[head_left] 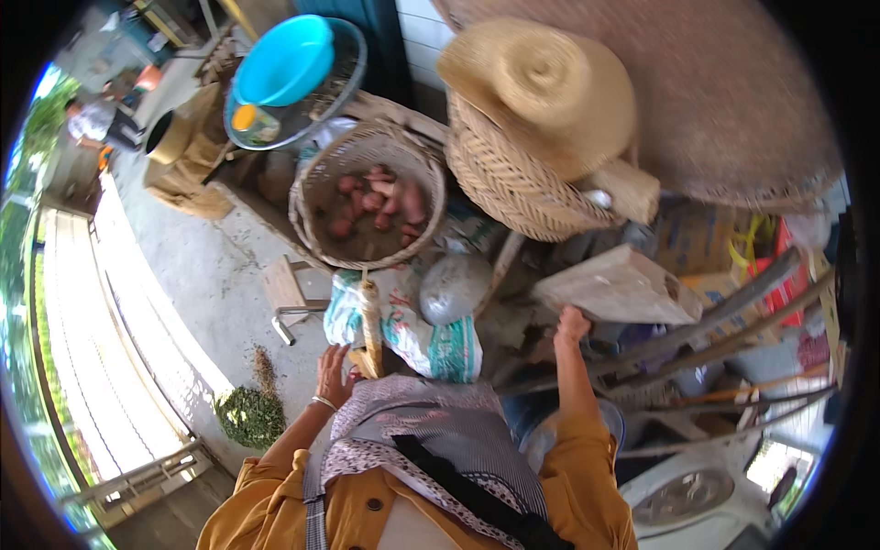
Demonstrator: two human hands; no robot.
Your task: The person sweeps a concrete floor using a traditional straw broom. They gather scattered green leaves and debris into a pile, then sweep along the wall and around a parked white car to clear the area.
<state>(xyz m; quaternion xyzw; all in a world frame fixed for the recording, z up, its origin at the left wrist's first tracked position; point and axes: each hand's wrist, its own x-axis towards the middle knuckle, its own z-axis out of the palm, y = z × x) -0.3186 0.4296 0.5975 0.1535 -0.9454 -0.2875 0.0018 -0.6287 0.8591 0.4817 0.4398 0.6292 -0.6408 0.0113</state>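
Head view: left hand [333,374] open beside one wooden stick [370,326], right hand [572,325] gripping one grey board [616,289].

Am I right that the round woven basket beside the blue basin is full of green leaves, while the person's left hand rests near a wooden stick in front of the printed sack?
Not quite: in the head view the woven basket holds reddish tubers, not green leaves. The rest stands: it sits beside the blue basin, and the left hand is by the wooden stick in front of the printed sack.
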